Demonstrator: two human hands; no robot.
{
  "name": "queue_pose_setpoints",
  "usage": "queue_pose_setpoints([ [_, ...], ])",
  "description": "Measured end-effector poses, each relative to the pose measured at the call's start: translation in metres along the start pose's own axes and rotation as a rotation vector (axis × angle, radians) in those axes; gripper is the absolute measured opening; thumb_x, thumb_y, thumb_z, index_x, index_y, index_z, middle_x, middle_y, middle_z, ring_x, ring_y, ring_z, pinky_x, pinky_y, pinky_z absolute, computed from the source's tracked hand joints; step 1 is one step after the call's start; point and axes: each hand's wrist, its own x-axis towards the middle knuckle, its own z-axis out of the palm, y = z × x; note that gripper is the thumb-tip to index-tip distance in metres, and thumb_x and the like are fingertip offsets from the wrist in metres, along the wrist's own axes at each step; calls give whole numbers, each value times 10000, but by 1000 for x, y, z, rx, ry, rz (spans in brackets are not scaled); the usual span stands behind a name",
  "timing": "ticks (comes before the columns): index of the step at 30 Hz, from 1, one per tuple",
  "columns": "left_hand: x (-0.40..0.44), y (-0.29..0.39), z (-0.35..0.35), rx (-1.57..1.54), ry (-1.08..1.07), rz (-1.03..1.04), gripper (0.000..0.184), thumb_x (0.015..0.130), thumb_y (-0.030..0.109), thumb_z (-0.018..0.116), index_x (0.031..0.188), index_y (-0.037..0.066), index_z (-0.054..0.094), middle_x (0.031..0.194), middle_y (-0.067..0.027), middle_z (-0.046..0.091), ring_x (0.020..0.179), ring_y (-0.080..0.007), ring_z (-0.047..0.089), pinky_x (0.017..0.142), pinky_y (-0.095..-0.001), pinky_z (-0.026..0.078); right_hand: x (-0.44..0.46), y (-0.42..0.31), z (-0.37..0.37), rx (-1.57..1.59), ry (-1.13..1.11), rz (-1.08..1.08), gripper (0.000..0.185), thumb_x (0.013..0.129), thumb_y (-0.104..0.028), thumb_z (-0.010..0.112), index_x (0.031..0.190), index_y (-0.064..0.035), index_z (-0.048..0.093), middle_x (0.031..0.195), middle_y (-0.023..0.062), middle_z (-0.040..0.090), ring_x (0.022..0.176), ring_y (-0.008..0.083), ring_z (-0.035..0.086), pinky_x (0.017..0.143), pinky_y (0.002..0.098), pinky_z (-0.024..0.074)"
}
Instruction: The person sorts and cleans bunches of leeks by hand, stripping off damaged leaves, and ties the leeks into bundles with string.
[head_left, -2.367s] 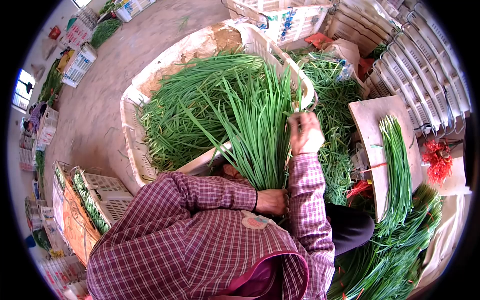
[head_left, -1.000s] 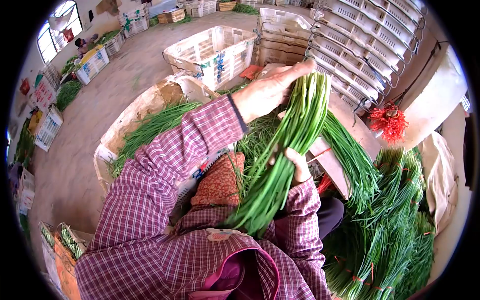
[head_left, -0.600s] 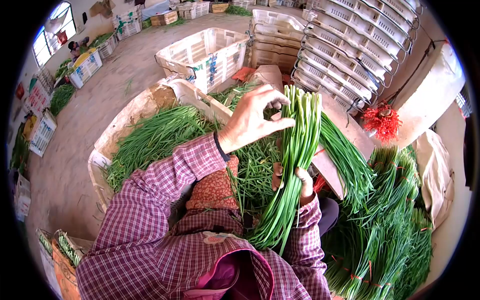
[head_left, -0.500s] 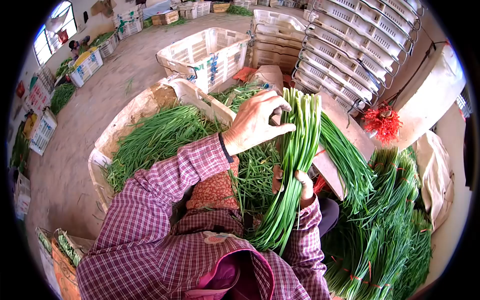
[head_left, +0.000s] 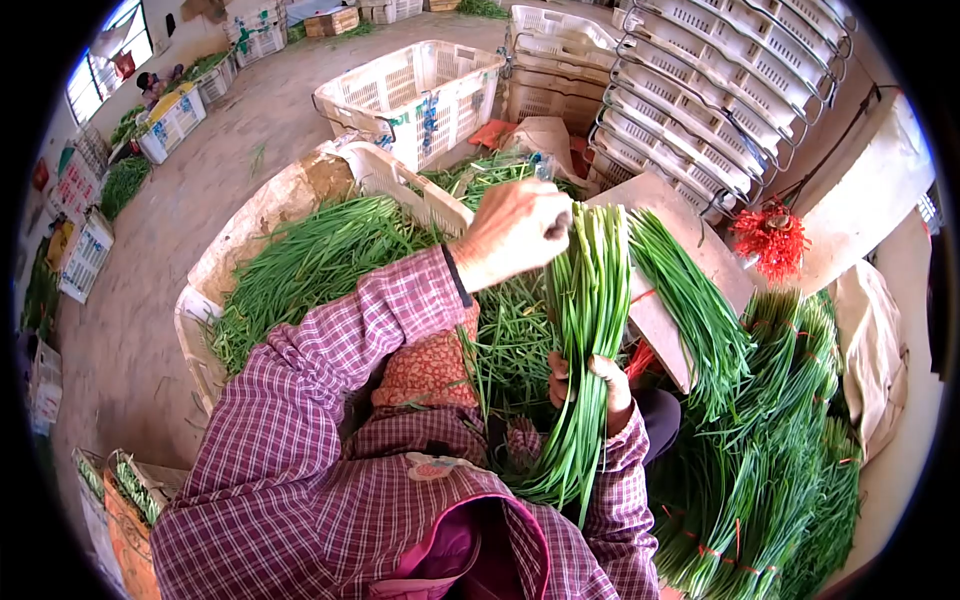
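A long bunch of garlic chives [head_left: 588, 290] stands nearly upright in front of me, pale stem ends at the top, green leaves trailing towards my lap. My right hand [head_left: 598, 385] is wrapped round its lower part, thumb on the near side, fingertips showing at the left. By the stem ends, my left hand [head_left: 515, 232] has its fingers curled together; what they pinch, if anything, is hidden. To the right, another bunch of chives [head_left: 690, 310] lies on a slanted board [head_left: 655, 335]. Loose chives [head_left: 310, 265] fill a worn crate [head_left: 195, 300] at my left.
Tied chive bundles [head_left: 740, 480] are piled at my right. Red ties [head_left: 772, 238] hang by a pale ledge [head_left: 860, 190]. Stacked white crates [head_left: 700, 110] rise at the back right, and a white basket [head_left: 425, 110] stands ahead. A person [head_left: 150, 88] is far left.
My left thumb and fingers, spread apart before, have closed together beside the stem ends. The bunch in my right hand has shifted slightly left and down.
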Motion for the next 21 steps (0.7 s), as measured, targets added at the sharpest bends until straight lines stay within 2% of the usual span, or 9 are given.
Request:
queue_pose_setpoints([
  [1,5,-10,-2,27,81,18,59,718,86,661,723,79,603,687,-29,610,637,-152,602,588,-313,507,-2,1,0,59,-7,2,454,783,-440,650,920,-13,574,804,77,563,616,190,559,562,306,488],
  [2,9,-22,-5,46,98,-68,51,730,81,659,722,70,610,696,-49,628,651,-170,622,603,-315,516,-7,-1,0,28,-35,39,497,772,-443,665,947,-5,509,827,32,485,603,146,469,577,311,394],
  [4,17,-43,-16,151,183,-109,53,744,103,668,757,63,635,707,-68,635,659,-187,631,611,-319,517,-14,5,-11,107,-44,46,552,782,-418,661,1113,-7,497,834,34,490,603,148,471,572,313,393],
  [5,17,-49,-21,172,197,-115,76,750,121,674,790,60,653,714,-77,636,662,-198,634,613,-320,515,-16,3,-9,192,-45,62,429,781,-396,663,950,-14,563,808,73,559,629,189,566,555,313,491],
  [8,8,-45,-27,208,207,-60,174,775,195,697,888,62,698,722,-74,649,652,-169,630,590,-314,505,-20,4,-9,190,25,20,414,772,-396,664,920,-23,562,799,68,562,621,184,560,544,315,485],
  [12,-13,12,-17,-465,-90,-27,216,795,192,719,961,53,707,727,-54,668,552,-78,571,500,-256,464,-15,4,-4,165,10,6,415,769,-406,664,905,-27,566,800,69,562,612,180,556,544,314,484],
  [16,-24,20,7,-494,-202,-215,278,797,189,712,998,0,681,684,-75,655,571,-97,595,538,-249,485,-16,5,-2,84,47,-17,445,764,-452,663,880,-32,576,737,70,565,595,177,556,546,304,482],
  [18,-25,20,10,-498,-210,-197,317,788,221,721,1007,-5,679,685,-72,654,583,-96,596,561,-241,487,-19,7,-5,77,71,78,674,785,-388,675,1323,-84,407,838,37,480,591,145,452,552,301,381],
  [21,-26,13,15,-573,-231,-215,320,787,229,726,991,-13,680,709,-50,655,636,-73,590,603,-227,484,-21,7,-7,52,57,77,590,779,-405,677,1191,-35,472,828,30,478,580,149,439,551,298,372],
])
